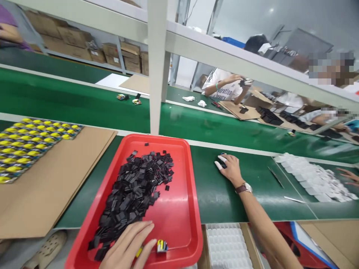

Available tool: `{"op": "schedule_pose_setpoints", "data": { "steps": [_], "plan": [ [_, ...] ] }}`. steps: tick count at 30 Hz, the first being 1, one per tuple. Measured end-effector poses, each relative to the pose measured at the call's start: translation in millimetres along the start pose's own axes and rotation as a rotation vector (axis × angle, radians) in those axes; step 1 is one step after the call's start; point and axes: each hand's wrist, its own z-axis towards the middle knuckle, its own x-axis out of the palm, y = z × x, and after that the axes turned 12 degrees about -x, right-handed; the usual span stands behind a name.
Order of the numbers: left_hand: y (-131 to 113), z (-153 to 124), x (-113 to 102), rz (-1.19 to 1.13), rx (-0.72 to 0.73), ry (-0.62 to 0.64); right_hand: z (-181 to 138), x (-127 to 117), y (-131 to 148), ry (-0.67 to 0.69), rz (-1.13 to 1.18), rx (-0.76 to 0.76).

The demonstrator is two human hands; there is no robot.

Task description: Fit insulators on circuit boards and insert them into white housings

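My left hand [130, 244] is over the near end of a red plastic tray [196, 209], fingers curved and thumb apart from them. A yellow bit of a small part [139, 252] shows between thumb and fingers; the rest is hidden. Beside the thumb, a small yellow, black and silver component [162, 246] rests in the tray. Flat black square pieces [140, 183] are heaped along the tray's left side. To the right of the tray, my right hand [232, 170], with white covers on two fingertips, pinches a small dark part [223, 161] just above the green bench.
At left, rows of yellow-topped circuit boards [25, 145] lie on cardboard [81, 149]. White plastic pieces [311, 177] are piled at right, near another person's hand [349, 175]. Beyond runs a green conveyor [202, 127]; a white post [157, 67] stands behind the tray. Co-workers sit opposite.
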Motion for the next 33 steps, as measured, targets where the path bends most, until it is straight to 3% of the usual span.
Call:
{"op": "schedule_pose_setpoints", "data": {
  "steps": [2,4,7,10,15,17,20,24,26,30,33],
  "plan": [
    [-8.0,4.7,-4.9,-0.012,-0.111,0.073,-5.0,-5.8,-4.1,-0.008,0.025,-0.017],
    [-13.0,11.0,-3.1,-0.013,-0.133,0.172,-5.1,-7.9,-7.9,-0.017,0.033,-0.019],
    [-14.3,21.0,10.4,-0.004,-0.033,0.252,-1.6,-5.0,-9.5,-0.003,0.037,-0.028],
    [-13.5,30.6,26.1,-0.034,0.105,0.234,-1.5,-3.0,-7.9,0.007,0.032,-0.017],
    [-18.9,35.2,30.8,-0.202,0.186,0.281,-0.1,-27.8,11.1,-0.019,0.059,-0.007],
    [-23.7,33.1,26.5,-0.229,0.145,0.293,8.1,-42.4,35.0,-0.050,0.096,-0.014],
    [-32.3,31.4,17.5,-0.307,0.010,0.335,24.9,-54.4,97.7,-0.016,0.228,-0.102],
    [-39.2,31.8,3.9,-0.513,-0.283,0.355,41.8,-44.3,198.8,0.201,0.471,-0.346],
    [-37.7,29.1,-3.4,-0.601,-0.413,0.329,48.6,-31.6,231.9,0.264,0.531,-0.388],
    [-26.8,18.8,-16.5,-0.754,-0.629,0.277,57.8,-16.7,252.7,0.301,0.611,-0.345],
    [-20.1,16.9,-19.8,-0.718,-0.707,0.186,54.3,-30.5,262.0,0.300,0.696,-0.288]
  ]
}}
